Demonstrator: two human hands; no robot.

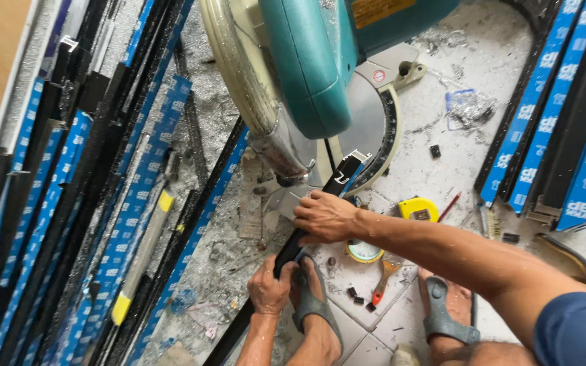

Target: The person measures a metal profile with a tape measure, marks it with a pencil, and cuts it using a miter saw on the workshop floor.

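Observation:
A long black metal profile (pixel 339 181) lies across the base of a teal mitre saw (pixel 313 61), its end under the blade guard. My right hand (pixel 323 215) presses down on the profile just in front of the saw table. My left hand (pixel 268 288) grips the same profile lower down, beside my left foot in a grey sandal (pixel 315 306). The saw's round metal table with its angle scale (pixel 389 129) shows behind the profile. My right foot in a grey sandal (pixel 445 313) rests on the tiled floor.
Many black profiles with blue protective film lean at the left (pixel 130 203) and lie at the right (pixel 557 115). A yellow tape measure (pixel 418 209), a red pencil (pixel 450 206), an orange-handled tool (pixel 382 283) and metal shavings (pixel 471 108) lie on the floor.

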